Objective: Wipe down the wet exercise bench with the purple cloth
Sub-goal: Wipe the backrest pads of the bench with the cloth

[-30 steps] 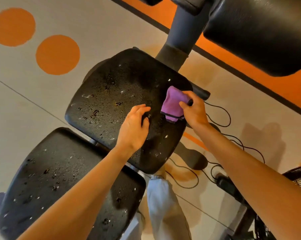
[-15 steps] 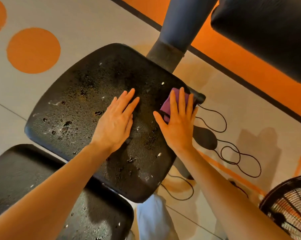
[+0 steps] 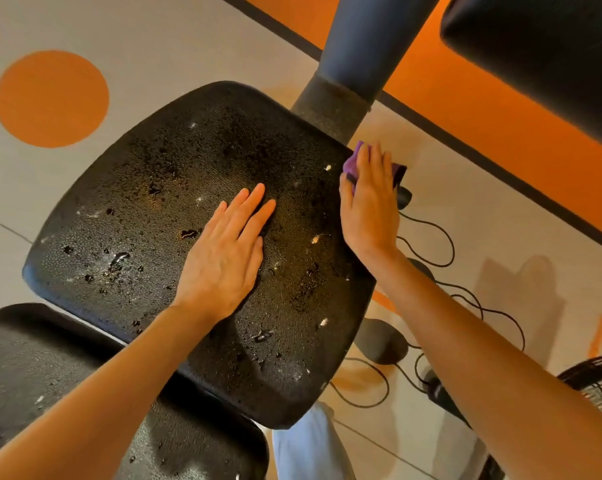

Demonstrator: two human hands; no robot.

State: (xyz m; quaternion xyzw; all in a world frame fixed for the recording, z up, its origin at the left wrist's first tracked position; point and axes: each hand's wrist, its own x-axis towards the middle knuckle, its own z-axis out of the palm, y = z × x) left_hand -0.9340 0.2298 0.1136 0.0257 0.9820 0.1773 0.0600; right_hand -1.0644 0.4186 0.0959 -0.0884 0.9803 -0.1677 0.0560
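Altogether two hands [image 3: 228, 258], one cloth [image 3: 350, 162]

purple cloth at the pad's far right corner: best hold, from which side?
Judging by pose: the small purple cloth lies flat under the right hand at the black wet bench pad's corner. Come from above, palm pressing; its left edge peeks free for pinching.

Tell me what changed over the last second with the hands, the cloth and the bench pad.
The right hand went from pinching the purple cloth to pressing it flat, and slid it to the far right edge of the bench pad. The left hand uncurled and now lies flat, fingers straight, on the pad's middle. Unchanged: water drops cover the pad and the near pad.
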